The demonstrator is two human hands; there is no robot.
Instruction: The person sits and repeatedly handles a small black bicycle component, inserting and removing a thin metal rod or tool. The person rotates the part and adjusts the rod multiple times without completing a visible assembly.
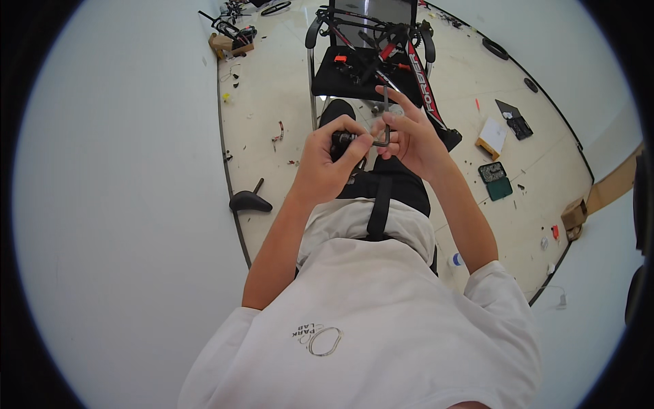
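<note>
My left hand is closed around a small black part, most of it hidden by the fingers. My right hand holds an L-shaped hex key with its long arm pointing away from me. The key's short arm reaches left to the black part, by my left thumb. Whether its tip sits inside a bolt is too small to tell. Both hands are above my lap, close together.
Ahead, a black chair bears a red and black bicycle frame. On the floor lie a black saddle at left, and a green tool case, a white and brown box and a black case at right.
</note>
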